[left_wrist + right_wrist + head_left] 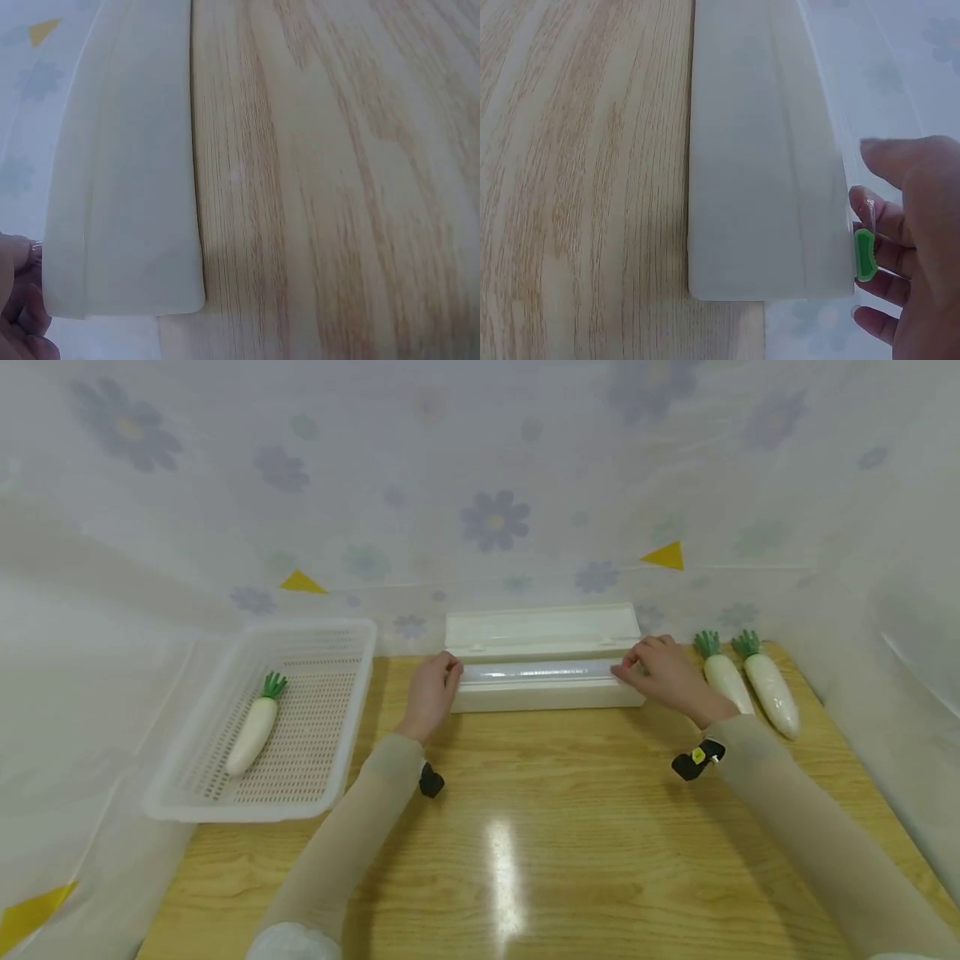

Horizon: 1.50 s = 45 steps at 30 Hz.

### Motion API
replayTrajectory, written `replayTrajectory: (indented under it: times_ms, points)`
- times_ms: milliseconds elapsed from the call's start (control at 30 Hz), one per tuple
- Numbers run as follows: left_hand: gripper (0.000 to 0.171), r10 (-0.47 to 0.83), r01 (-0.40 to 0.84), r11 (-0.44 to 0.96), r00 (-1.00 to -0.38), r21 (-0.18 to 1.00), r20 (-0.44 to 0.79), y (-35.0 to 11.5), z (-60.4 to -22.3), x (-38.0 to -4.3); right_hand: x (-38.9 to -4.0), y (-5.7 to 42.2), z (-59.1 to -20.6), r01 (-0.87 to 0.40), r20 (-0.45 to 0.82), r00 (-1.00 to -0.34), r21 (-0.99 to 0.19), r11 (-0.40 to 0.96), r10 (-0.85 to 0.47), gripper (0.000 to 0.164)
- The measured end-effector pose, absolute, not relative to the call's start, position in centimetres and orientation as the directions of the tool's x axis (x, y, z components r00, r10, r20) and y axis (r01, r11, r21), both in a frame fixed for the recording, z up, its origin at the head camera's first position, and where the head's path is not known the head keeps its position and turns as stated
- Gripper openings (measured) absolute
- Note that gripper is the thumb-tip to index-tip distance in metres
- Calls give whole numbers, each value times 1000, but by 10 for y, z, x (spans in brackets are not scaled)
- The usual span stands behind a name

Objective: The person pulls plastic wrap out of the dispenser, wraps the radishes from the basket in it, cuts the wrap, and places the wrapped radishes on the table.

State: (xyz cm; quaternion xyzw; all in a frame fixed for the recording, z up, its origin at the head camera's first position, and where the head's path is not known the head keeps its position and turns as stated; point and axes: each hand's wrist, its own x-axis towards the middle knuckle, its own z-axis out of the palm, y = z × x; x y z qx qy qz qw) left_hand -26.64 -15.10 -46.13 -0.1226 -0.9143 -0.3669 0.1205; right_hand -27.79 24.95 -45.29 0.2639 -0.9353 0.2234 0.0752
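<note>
A long white cling film dispenser (547,697) lies on the table with its lid (542,628) raised at the back. Inside shows a shiny roll of cling film (536,672). My left hand (432,693) is at the dispenser's left end, thumb and fingertips together; a glint of clear film shows at them in the left wrist view. At the other end is my right hand (666,672). In the right wrist view its thumb stands apart from its loosely bent fingers (889,217), which lie beside a small green piece (865,255) on the dispenser's edge.
To the left stands a white plastic basket (352,710) holding one white radish (255,735) with green leaves. Two more radishes, one (772,693) looking shiny and wrapped, lie right of my right hand. A flowered sheet (495,460) hangs behind the wooden table (570,843).
</note>
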Motion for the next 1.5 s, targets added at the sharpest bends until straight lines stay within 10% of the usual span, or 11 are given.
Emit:
replayTrajectory:
  times_ms: [800,1500]
  points:
    - [20,386,530,658,-847,535,365,-165,-463,-269,-277,253,-440,-411,103,-902,-500,762,-420,20]
    - [18,264,381,656,-924,651,275,-159,-458,-267,-274,260,-449,-409,153,-903,-590,696,-401,13]
